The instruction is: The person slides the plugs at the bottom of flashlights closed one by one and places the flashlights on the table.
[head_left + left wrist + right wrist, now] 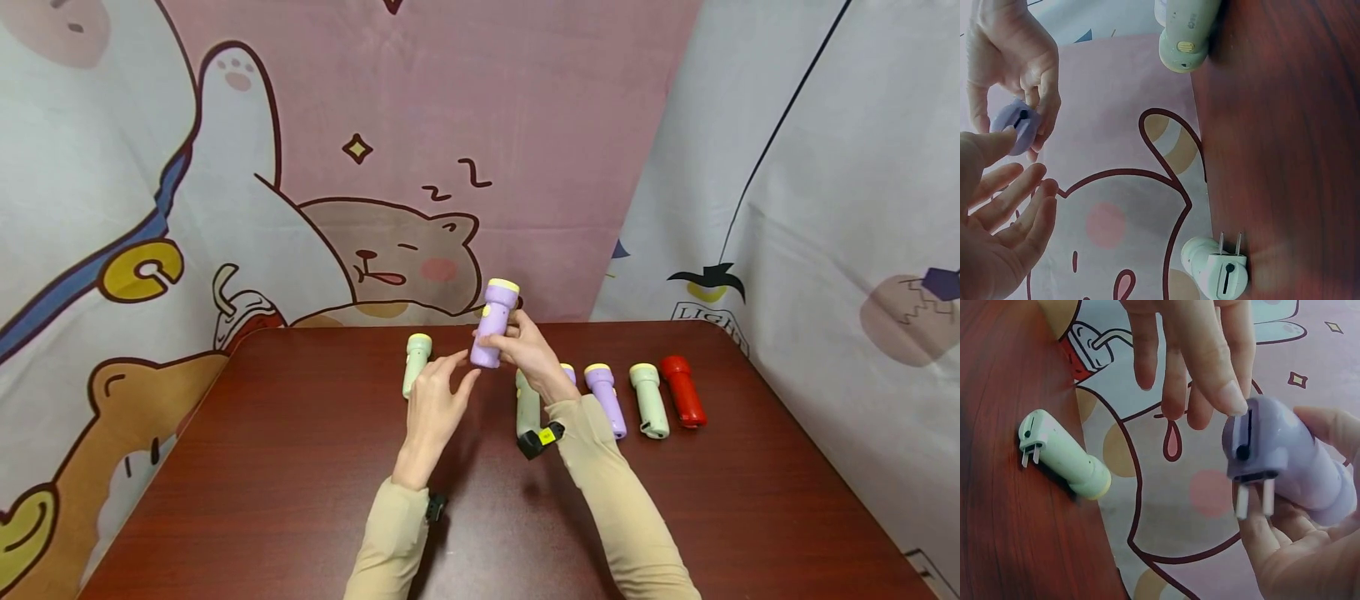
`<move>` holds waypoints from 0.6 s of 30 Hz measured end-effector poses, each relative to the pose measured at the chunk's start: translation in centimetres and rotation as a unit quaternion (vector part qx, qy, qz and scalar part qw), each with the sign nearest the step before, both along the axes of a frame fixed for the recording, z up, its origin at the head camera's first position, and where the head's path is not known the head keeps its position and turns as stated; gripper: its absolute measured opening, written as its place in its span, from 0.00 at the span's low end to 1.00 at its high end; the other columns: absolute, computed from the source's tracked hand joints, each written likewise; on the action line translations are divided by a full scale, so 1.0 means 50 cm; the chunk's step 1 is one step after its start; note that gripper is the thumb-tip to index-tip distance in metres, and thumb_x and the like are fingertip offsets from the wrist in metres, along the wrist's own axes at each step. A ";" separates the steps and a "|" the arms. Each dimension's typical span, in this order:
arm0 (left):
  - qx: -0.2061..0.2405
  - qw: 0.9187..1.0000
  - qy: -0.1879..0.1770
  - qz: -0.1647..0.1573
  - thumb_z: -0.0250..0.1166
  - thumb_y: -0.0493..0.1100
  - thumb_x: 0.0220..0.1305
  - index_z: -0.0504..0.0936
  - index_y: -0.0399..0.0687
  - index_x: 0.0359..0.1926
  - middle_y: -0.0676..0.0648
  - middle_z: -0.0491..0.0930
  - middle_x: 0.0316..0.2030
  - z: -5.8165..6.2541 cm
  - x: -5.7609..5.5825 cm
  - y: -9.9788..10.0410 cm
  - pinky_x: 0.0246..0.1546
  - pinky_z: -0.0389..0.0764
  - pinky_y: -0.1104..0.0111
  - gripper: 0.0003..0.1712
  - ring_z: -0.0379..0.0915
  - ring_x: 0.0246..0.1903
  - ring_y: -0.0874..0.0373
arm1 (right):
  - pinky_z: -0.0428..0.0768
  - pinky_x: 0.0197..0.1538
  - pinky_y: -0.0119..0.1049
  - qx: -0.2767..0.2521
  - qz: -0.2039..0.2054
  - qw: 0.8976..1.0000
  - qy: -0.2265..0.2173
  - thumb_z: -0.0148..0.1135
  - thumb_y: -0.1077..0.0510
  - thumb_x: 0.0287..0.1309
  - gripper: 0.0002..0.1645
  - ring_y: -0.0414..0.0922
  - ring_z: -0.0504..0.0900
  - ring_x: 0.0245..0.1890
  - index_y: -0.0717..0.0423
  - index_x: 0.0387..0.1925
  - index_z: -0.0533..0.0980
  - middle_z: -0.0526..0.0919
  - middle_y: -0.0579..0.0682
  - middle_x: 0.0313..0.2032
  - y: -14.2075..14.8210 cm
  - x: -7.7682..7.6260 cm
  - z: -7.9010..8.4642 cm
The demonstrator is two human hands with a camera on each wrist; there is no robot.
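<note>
My right hand (531, 354) grips a purple flashlight (496, 321) with a yellow rim, raised above the far part of the table. In the right wrist view, two metal plug prongs (1255, 499) stick out from the base of the purple flashlight, beside a slot with a black slider (1244, 452). The left hand (435, 404) has its fingers spread loosely, the thumb tip (1004, 142) right at the flashlight's base. Below and left of it, a pale green flashlight (1063, 453) lies on the table, its own prongs (1030, 455) out.
On the table (300, 467), a row at right holds a green flashlight (528, 404), a purple one (606, 400), another green one (649, 400) and a red one (683, 392). My right wrist partly hides one more purple flashlight (569, 372). A printed cloth (570, 150) hangs behind.
</note>
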State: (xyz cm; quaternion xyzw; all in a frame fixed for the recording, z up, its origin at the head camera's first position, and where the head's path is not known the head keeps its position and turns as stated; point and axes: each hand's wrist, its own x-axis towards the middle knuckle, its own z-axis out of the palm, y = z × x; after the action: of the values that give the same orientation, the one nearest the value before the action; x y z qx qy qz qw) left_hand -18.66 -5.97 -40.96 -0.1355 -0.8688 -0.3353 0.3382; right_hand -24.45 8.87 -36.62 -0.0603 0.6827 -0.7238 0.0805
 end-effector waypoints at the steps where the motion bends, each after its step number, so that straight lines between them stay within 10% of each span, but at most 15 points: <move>1: -0.001 1.000 -0.001 -0.002 0.69 0.44 0.57 0.83 0.41 0.46 0.46 0.85 0.35 0.000 0.000 0.000 0.38 0.80 0.61 0.17 0.81 0.37 0.49 | 0.79 0.39 0.32 0.003 -0.001 1.000 0.000 0.63 0.65 0.53 0.31 0.38 0.83 0.38 0.62 0.56 0.60 0.78 0.66 0.52 0.001 0.000 0.001; 18: 0.006 0.999 0.046 -0.014 0.74 0.47 0.50 0.82 0.38 0.46 0.43 0.84 0.33 -0.002 0.002 0.011 0.35 0.80 0.63 0.24 0.80 0.32 0.52 | 0.80 0.31 0.32 0.031 -0.032 0.999 -0.010 0.63 0.56 0.57 0.25 0.39 0.82 0.28 0.61 0.52 0.65 0.81 0.51 0.36 0.004 0.008 0.005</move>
State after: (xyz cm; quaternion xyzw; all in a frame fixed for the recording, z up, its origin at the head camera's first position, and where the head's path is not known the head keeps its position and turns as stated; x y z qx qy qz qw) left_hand -18.56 -5.42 -41.05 -0.1612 -0.8486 -0.3383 0.3735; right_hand -24.06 9.06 -36.39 -0.0283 0.7054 -0.7052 0.0662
